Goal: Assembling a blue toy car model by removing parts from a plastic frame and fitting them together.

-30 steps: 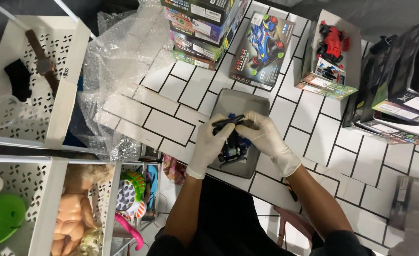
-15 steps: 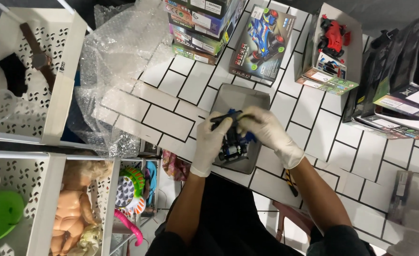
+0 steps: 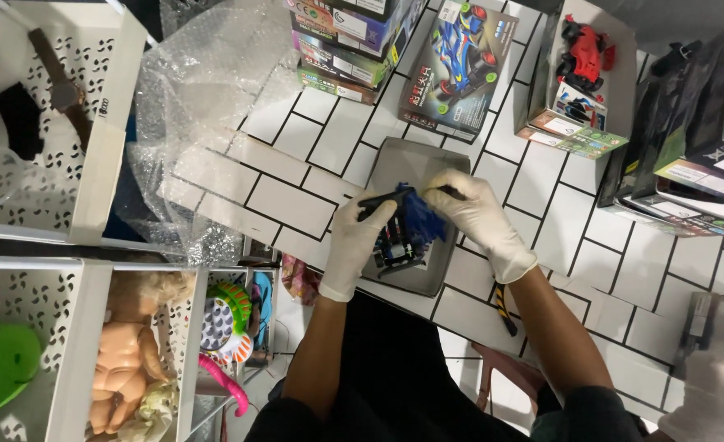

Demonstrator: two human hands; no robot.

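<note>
Left hand [image 3: 355,245]: in a white glove. Its fingers [image 3: 376,214] are curled around a thin black tool [image 3: 382,199] and also touch the toy car.
Right hand [image 3: 478,219]: in a white glove. Its fingers [image 3: 442,187] are pinched on the other end of the tool, right over the car.
Toy car [image 3: 401,233]: small, blue and black. It sits in the gray tray, under and between both hands.
Car's way: its long side runs from the person up toward the boxes, a bit tilted. I cannot tell which end is the front.
Tool's way: it lies sideways, across the car, from one hand to the other.
Tray [image 3: 415,155]: lies on the white tile table [image 3: 288,205], in the middle.
Boxes: a blue car box [image 3: 460,69] is just past the tray. A red car [image 3: 583,49] sits in an open box to the right.
Bubble wrap [image 3: 198,123]: lies on the table's left side.
Doll [image 3: 124,360]: lies in a white bin down on the left.
</note>
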